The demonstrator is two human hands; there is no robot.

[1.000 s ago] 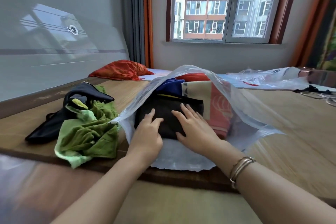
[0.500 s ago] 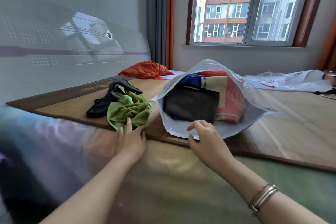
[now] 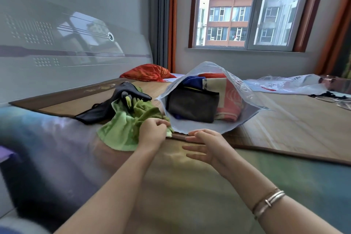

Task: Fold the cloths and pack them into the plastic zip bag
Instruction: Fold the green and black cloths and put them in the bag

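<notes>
A person leans over a bed covered by a woven mat (image 3: 296,131). Their left hand (image 3: 152,132) pinches the near edge of a crumpled green towel (image 3: 123,129), fingers curled round the fabric. The towel lies just left of a clear plastic zip bag (image 3: 245,89), partly on top of a black garment (image 3: 106,108). The right hand (image 3: 206,145) hovers apart from the towel, near the bag's mouth, its grip wide and holding nothing.

The bag lies on its side with its mouth gaping toward the person. Inside are folded cloths: a dark grey one (image 3: 191,106) in front, a pink and cream one (image 3: 228,99) beside it, and blue and red ones behind.

The towel looks soft, light and floppy; it will likely sag unless held by two corners. The bag looks thin and slippery, so its mouth probably needs holding open.
</notes>
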